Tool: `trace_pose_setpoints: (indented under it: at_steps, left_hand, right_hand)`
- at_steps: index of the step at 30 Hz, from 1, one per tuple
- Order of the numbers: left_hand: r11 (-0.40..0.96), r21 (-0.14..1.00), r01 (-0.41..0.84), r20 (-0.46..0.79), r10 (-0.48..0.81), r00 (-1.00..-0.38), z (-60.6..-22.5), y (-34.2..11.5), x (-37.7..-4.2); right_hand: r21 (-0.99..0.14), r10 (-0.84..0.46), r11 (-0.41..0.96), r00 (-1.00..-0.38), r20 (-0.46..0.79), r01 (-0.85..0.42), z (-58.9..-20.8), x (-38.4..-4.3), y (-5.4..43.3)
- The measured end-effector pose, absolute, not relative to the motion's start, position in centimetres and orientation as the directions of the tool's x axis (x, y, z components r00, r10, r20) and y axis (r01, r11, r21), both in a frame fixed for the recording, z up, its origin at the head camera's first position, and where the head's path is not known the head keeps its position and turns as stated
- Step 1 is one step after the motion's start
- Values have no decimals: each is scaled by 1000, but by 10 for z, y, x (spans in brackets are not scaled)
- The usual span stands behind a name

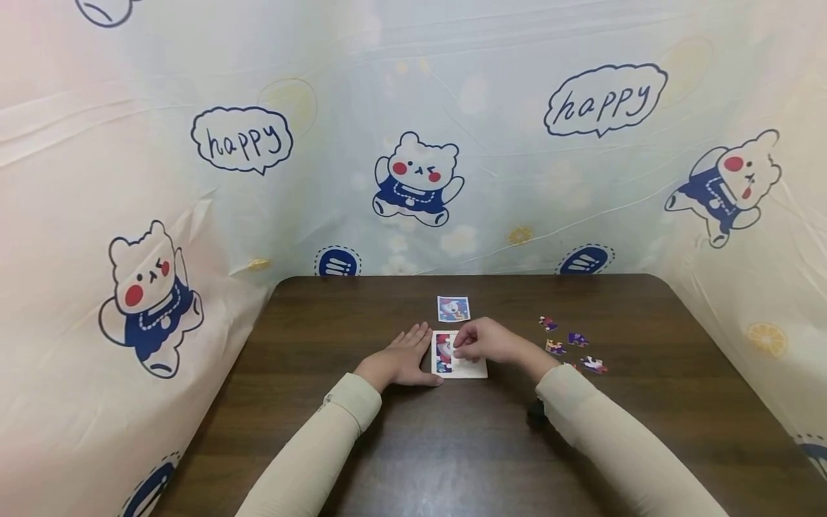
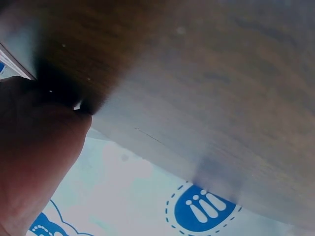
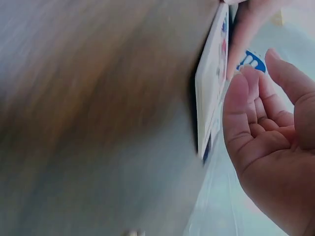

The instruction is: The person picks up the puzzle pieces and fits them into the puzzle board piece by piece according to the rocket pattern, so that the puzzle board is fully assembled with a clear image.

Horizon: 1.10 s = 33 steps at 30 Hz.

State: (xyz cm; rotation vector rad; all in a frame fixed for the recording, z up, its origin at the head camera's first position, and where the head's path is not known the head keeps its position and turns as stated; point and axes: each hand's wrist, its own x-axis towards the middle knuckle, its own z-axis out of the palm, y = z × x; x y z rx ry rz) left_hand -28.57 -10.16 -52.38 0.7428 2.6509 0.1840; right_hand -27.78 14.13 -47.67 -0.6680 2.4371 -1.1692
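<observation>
A white puzzle board (image 1: 470,370) lies on the table, with joined picture pieces (image 1: 444,353) along its left side and a bare white area at right. My left hand (image 1: 405,357) rests beside the board's left edge, fingers extended and thumb near the front left corner. Over the board hovers my right hand (image 1: 486,340), its fingers loosely bent. In the right wrist view, the thumb (image 3: 288,73) stands apart from the other fingers, and nothing shows between them. The left wrist view has only a dark part of the left hand (image 2: 44,147).
Behind the board lies a small square picture card (image 1: 454,309) of a white character. Several loose puzzle pieces (image 1: 577,339) are scattered to the right, partly behind the right forearm. A dark object (image 1: 536,414) sits by the right sleeve. Printed cloth (image 1: 413,93) surrounds the wooden table (image 1: 310,316).
</observation>
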Motion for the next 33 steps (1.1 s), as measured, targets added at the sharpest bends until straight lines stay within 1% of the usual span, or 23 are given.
trace_pose_setpoints:
  at_steps: [7,11,16,21,28,33]
  left_hand:
    - [852,223,473,-335,523,-784,-517,-102,-282]
    - [848,217,483,-327,530,-782,-516,-102,-281]
    - [842,228,490,-318,540,-780,-517,-103,-281]
    - [843,224,488,-321,537,-780,-519,-103,-281]
    - [839,234,492,-313,544,-778,-520,-103,-282]
    - [839,232,491,-319,543,-777,-513,-102,-279]
  right_hand:
    - [-803,-505,561,-852,-140,-201,-463,-274,171]
    - [-803,-491,563,-860,-136,-195,-456,-272,187]
    - [-776,-502,591,-854,-139,-221,-450,-268,206]
    - [-747,-509,618,-849,-140,-247,-453,-267,226]
    - [-760,-518,608,-840,-162,-228,-456,-264,249]
    - [-743,-559,603,-819,-134,-290,-460,-264,261]
